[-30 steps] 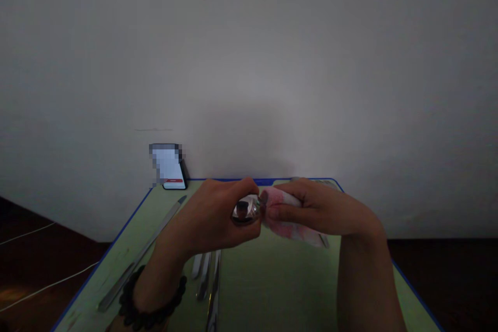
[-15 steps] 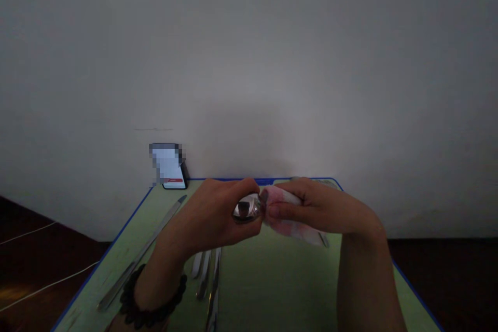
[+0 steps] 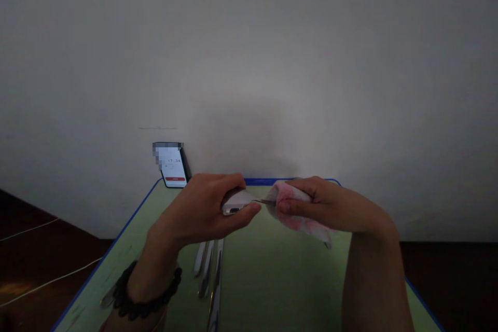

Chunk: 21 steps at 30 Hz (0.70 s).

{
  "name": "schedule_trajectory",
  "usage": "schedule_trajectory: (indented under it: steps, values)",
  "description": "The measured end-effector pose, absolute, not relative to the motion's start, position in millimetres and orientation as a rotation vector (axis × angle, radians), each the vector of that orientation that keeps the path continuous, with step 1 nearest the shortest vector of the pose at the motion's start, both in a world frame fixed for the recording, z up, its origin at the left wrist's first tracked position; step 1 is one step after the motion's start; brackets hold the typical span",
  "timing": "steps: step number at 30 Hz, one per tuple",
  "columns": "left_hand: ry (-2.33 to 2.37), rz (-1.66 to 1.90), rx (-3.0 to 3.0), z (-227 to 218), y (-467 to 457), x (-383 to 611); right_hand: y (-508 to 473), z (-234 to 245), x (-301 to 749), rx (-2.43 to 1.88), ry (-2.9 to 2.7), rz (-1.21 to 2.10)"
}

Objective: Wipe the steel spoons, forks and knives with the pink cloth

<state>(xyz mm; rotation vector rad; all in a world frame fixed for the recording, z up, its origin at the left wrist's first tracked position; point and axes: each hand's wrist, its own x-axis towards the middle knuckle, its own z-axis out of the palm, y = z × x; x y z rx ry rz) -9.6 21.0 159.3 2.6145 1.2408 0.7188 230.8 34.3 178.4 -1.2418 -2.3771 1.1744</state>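
Observation:
Above the green table, my left hand point(image 3: 206, 207) grips a shiny metal spoon point(image 3: 238, 201) by its bowl, thumb below and fingers above. The spoon's thin neck runs rightward into a pink and white cloth point(image 3: 291, 207). My right hand point(image 3: 330, 206) is closed on that cloth, which wraps the handle; most of the handle is hidden. Under my left forearm lie several pieces of metal cutlery point(image 3: 208, 270), their handle ends showing. A black bead bracelet point(image 3: 146, 295) circles my left wrist.
A lit phone point(image 3: 174, 166) leans on the wall point(image 3: 249, 62) at the table's back left corner. The green table point(image 3: 280, 280) has a blue edge. The end of another metal utensil point(image 3: 107, 298) shows by the bracelet. White cables point(image 3: 50, 280) run over the dark floor at left.
The cloth and my right hand have slid rightward along the handle, baring the spoon's neck. My left hand has shifted slightly left, and its forearm now covers most of the long utensil at left.

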Motion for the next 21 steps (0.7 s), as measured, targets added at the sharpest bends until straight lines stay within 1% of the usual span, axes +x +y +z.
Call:
schedule_trajectory:
  steps: [10,21]
  values:
    - [1.198,0.739,2.63,162,19,-5,34,179,229,-1.244,-2.375,1.189]
    - [1.116,0.65,2.645,166,17,0,32,187,219,-1.274,-2.372,1.215]
